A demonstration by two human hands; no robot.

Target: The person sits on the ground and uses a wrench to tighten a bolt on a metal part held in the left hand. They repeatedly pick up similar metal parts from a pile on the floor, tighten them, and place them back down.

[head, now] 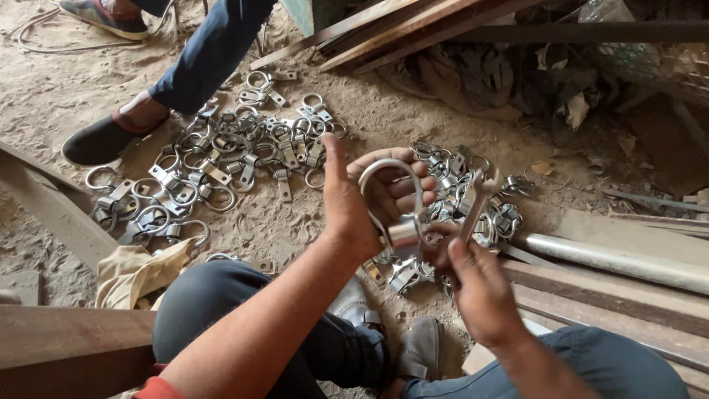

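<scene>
Metal pipe clamp (395, 210), a curved silver band looping up from a short barrel-shaped fitting, held up in front of the knees, above the sandy ground. Left hand (362, 199) wraps it from behind: fingers curled through and around the loop, thumb pointing straight up, palm against the fitting. Right hand (473, 277) closed around the handle of a silver open-ended spanner (475, 199), thumb laid along the shaft; the spanner head stands tilted upward just right of the clamp. Whether the spanner touches the clamp's fitting, cannot tell; the fingers cover the meeting point. Directly under and behind the hands, a small heap of clamps (473, 199) of the same kind, some by the person's grey shoes (421, 347). A larger heap (221, 162) spreads on the ground to the upper left, well apart from the hands, loops and flat tabs tangled together. Person sits with both knees bent, dark grey trousers (214, 295) either side of the shoes. A steel pipe (620, 258) lies on wooden planks (613, 295) at right, near the small heap. Crumpled tan cloth (133, 270) beside the left knee. Another person's leg in blue trousers (210, 55) and dark slip-on shoe (100, 140) at the edge of the larger heap. Long timber strips (399, 29) and a pile of dusty rags (473, 77) at top.
</scene>
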